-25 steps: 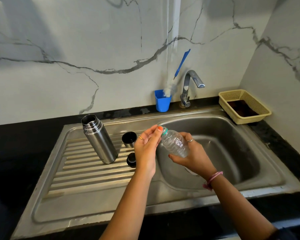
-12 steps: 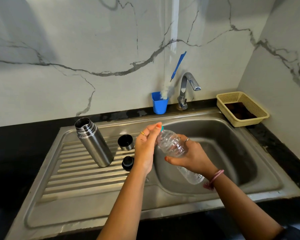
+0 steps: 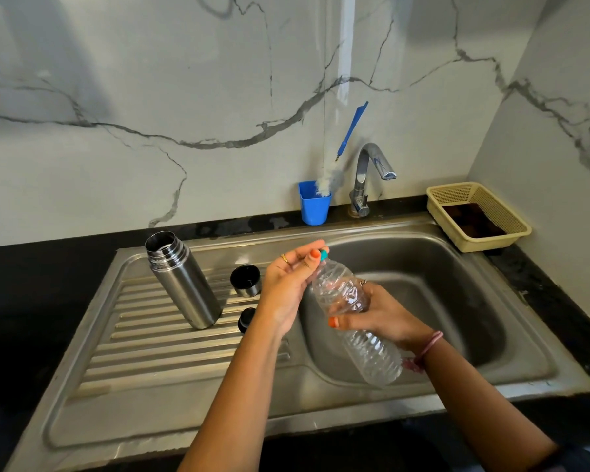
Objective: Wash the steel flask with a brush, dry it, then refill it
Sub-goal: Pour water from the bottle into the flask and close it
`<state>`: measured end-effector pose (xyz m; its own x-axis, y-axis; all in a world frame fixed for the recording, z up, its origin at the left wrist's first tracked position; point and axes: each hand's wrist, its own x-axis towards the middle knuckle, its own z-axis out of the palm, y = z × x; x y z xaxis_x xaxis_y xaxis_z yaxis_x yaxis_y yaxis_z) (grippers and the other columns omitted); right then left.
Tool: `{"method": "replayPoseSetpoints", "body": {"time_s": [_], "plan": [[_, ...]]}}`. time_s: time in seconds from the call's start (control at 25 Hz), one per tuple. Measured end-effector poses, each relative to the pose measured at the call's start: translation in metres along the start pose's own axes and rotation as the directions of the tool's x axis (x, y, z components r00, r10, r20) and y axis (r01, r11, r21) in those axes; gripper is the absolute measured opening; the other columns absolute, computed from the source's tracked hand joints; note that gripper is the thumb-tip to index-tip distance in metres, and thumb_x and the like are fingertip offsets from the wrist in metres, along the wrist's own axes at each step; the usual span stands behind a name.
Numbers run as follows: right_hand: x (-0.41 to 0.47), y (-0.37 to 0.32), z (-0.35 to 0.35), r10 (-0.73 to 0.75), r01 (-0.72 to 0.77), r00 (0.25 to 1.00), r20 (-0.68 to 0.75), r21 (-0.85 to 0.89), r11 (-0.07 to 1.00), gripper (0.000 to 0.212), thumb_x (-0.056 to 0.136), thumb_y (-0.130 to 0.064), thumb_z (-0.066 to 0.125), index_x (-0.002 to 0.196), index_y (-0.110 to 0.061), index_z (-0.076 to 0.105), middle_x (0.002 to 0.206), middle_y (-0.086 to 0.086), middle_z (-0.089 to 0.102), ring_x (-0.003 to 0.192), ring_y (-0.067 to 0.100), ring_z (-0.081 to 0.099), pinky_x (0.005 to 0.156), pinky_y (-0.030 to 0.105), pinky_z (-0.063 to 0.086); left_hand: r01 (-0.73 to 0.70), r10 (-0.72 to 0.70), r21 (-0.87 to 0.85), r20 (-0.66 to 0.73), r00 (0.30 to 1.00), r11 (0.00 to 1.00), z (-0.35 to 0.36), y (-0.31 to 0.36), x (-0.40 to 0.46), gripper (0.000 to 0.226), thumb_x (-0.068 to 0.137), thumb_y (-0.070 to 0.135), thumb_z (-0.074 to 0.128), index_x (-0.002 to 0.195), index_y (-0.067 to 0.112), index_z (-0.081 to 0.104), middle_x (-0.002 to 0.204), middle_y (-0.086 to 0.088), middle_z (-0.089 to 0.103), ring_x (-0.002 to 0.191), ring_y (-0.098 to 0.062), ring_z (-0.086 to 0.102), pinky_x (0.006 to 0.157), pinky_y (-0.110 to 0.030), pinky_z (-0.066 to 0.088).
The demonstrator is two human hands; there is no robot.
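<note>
Left hand: my left hand [image 3: 288, 287] is raised over the sink's near-left rim, fingers curled, thumb and fingertips pinching the teal cap [image 3: 323, 255] at the top of a clear plastic bottle [image 3: 355, 321].
Right hand: my right hand [image 3: 378, 313] is wrapped around the bottle's middle, thumb across the front, clamped on it above the sink basin.
Plastic bottle: it is tilted, cap end up and toward the back of the sink, base down toward me.
Sink: a steel sink [image 3: 511, 362] with a deep basin on the right and a ribbed draining board on the left.
Steel flask: the steel flask [image 3: 181, 279] stands open-mouthed on the draining board, left of the basin, apart from both my hands.
Flask cup: a steel cup [image 3: 246, 281] with a dark inside sits on the draining board between the flask and my left hand.
Black stopper: a small black stopper [image 3: 246, 319] lies on the draining board just in front of the cup, partly hidden by my left wrist.
Brush: a blue-handled bottle brush [image 3: 349, 131] stands bristles-down in a blue holder [image 3: 314, 206] behind the sink, just left of the tap [image 3: 368, 175].
Basket: a cream plastic basket [image 3: 511, 212] sits at the sink's back-right corner.
</note>
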<state>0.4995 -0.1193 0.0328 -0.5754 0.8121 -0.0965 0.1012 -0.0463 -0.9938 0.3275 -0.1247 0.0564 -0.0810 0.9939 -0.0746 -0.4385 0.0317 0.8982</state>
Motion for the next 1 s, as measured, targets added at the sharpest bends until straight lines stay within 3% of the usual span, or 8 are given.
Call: {"method": "replayPoseSetpoints", "body": {"time_s": [0.16,0.24,0.32,0.4,0.52,0.64,0.84,1.0], "plan": [[0.011,0.009,-0.004,0.091,-0.094,0.995,-0.028,-0.109,0.990,0.056,0.076,-0.013,0.079,0.118,-0.012,0.042,0.106,0.004,0.063,0.090,0.012,0.067,0.077,0.026,0.055,-0.071,0.098,0.210,-0.122,0.988,0.975,-0.006,-0.009,-0.005,0.020,0.090,0.013,0.064,0.108,0.022,0.069,0.110,0.005,0.073,0.108,-0.008,0.066,0.088,-0.020,0.053],[0.020,0.013,-0.006,0.101,-0.111,0.993,-0.062,-0.201,0.973,0.055,0.073,-0.025,0.082,0.113,-0.019,0.044,0.108,0.007,0.063,0.093,0.018,0.067,0.081,0.034,0.057,-0.092,0.164,0.369,-0.169,0.972,0.925,-0.017,-0.011,-0.007,0.028,0.091,0.019,0.066,0.118,0.028,0.063,0.117,0.012,0.067,0.111,-0.002,0.062,0.089,-0.018,0.051],[0.031,0.014,-0.009,0.064,-0.103,0.987,-0.148,-0.272,0.957,0.050,0.070,-0.034,0.083,0.108,-0.027,0.051,0.111,0.004,0.062,0.097,0.020,0.065,0.088,0.040,0.055,-0.100,0.210,0.424,-0.222,0.952,0.900,-0.033,-0.011,-0.013,0.032,0.090,0.020,0.067,0.120,0.029,0.061,0.119,0.013,0.065,0.111,-0.001,0.061,0.091,-0.019,0.050],[0.044,0.008,-0.012,0.026,-0.096,0.973,-0.229,-0.301,0.949,0.049,0.068,-0.039,0.083,0.107,-0.033,0.055,0.116,0.000,0.058,0.102,0.016,0.060,0.093,0.038,0.052,-0.112,0.230,0.404,-0.256,0.939,0.908,-0.055,-0.008,-0.026,0.025,0.090,0.015,0.068,0.112,0.025,0.067,0.111,0.009,0.071,0.106,-0.004,0.065,0.090,-0.021,0.051],[0.065,0.000,-0.013,-0.018,-0.079,0.955,-0.296,-0.312,0.947,0.054,0.070,-0.039,0.082,0.116,-0.027,0.056,0.115,-0.003,0.059,0.103,0.013,0.059,0.091,0.035,0.052,-0.090,0.246,0.433,-0.320,0.915,0.897,-0.095,-0.005,-0.051,0.018,0.089,0.012,0.068,0.102,0.024,0.070,0.101,0.009,0.074,0.098,-0.004,0.067,0.086,-0.023,0.052],[0.089,-0.013,-0.006,-0.081,-0.030,0.939,-0.334,-0.316,0.948,0.050,0.074,-0.026,0.081,0.117,-0.020,0.055,0.106,-0.007,0.062,0.097,0.009,0.060,0.086,0.028,0.050,-0.036,0.249,0.406,-0.487,0.837,0.913,-0.139,-0.004,-0.069,0.015,0.090,0.011,0.065,0.098,0.023,0.069,0.098,0.006,0.071,0.096,-0.010,0.066,0.086,-0.028,0.052],[0.140,-0.016,0.012,-0.111,0.008,0.892,-0.438,-0.230,0.973,0.066,0.073,-0.022,0.082,0.127,-0.017,0.045,0.118,-0.003,0.059,0.109,0.015,0.057,0.097,0.033,0.047,-0.021,0.210,0.279,-0.668,0.713,0.960,-0.192,0.000,-0.071,0.015,0.092,0.011,0.062,0.102,0.021,0.067,0.107,-0.003,0.068,0.103,-0.020,0.063,0.095,-0.037,0.050],[0.176,-0.014,0.029,-0.141,0.041,0.878,-0.457,-0.223,0.974,0.068,0.075,-0.020,0.081,0.132,-0.013,0.045,0.123,0.003,0.061,0.110,0.017,0.061,0.097,0.032,0.049,-0.030,0.165,0.205,-0.684,0.711,0.978,-0.209,0.000,-0.054,0.017,0.094,0.013,0.060,0.104,0.024,0.067,0.103,0.000,0.068,0.095,-0.015,0.063,0.085,-0.032,0.051]]}}
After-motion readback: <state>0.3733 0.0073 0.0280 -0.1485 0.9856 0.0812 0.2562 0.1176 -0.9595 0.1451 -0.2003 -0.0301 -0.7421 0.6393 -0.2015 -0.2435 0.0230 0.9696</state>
